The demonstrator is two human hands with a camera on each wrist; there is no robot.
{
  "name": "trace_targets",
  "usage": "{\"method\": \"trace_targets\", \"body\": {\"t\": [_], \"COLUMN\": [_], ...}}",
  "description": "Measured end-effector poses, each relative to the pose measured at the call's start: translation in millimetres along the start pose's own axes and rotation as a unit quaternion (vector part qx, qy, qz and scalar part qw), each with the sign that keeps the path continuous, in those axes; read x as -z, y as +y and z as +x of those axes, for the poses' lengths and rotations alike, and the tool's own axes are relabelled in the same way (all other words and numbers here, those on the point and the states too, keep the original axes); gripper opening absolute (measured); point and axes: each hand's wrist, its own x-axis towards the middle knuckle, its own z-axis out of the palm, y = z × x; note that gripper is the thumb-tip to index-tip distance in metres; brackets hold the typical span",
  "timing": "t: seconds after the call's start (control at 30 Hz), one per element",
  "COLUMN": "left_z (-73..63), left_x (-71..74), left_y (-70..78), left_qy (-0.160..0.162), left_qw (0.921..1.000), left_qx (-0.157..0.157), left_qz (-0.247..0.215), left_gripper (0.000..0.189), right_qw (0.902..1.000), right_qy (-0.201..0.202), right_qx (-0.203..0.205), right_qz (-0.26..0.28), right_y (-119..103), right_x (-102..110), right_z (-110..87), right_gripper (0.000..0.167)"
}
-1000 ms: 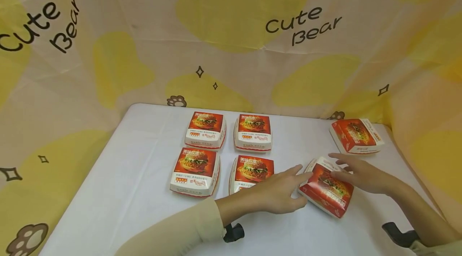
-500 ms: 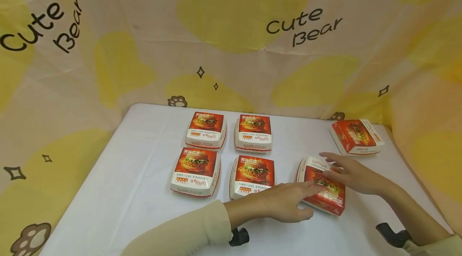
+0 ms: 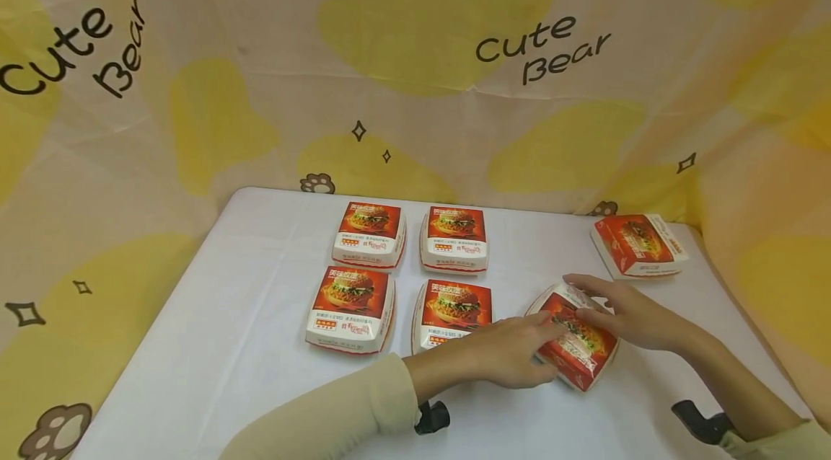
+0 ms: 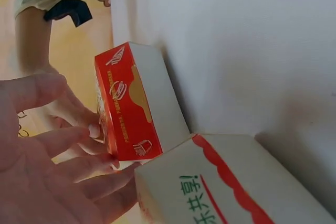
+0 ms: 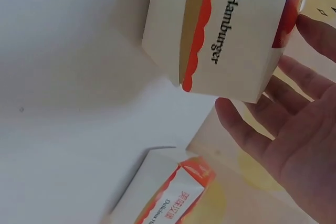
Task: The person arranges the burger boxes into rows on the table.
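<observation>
A red and white hamburger box lies turned at an angle on the table's right half, between my two hands. My left hand touches its left side with spread, mostly straight fingers. From the far right, my right hand rests thumb and fingers on the box's top and far edge. The right wrist view has the fingertips against a corner of this hamburger box. In the left wrist view, the left palm faces the box's red side, with a neighbouring white box close by. The left forearm hides part of another hamburger box.
Several matching boxes stand in two rows on the left half of the white table. One more box sits at the back right, near the table's corner. A patterned cloth hangs behind and at the sides.
The box between the hands has shifted slightly left and turned on the table. Both hands have moved along with it, the right one leftward. The other boxes stay where they were.
</observation>
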Motion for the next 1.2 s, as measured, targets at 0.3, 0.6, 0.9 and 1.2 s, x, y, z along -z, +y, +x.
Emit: {"method": "trace_targets", "body": {"t": [0.3, 0.6, 0.9, 1.2], "left_z": [-2.1, 0.9, 5.5, 6.0], "left_x": [1.8, 0.9, -0.5, -0.4], "left_y": [11.3, 10.8, 9.5, 9.1], "left_qy": [0.002, -0.047, -0.048, -0.031], "left_qw": [0.9999, 0.9984, 0.9972, 0.9964], "left_qx": [-0.003, -0.004, 0.025, 0.045], "left_qz": [0.014, 0.032, 0.053, 0.065], "left_gripper": [0.059, 0.058, 0.056, 0.057], "right_qw": [0.9992, 0.9989, 0.9979, 0.9976], "right_qy": [0.001, 0.018, 0.02, 0.01], "right_qx": [-0.04, -0.012, -0.002, -0.013], "right_qz": [-0.002, -0.043, -0.062, -0.067], "right_y": [-1.4, -7.0, -8.2, -9.1], "right_x": [-1.3, -3.7, -3.7, -3.0], "right_z": [-1.8, -2.5, -3.4, -2.1], "right_gripper": [0.059, 0.058, 0.056, 0.06]}}
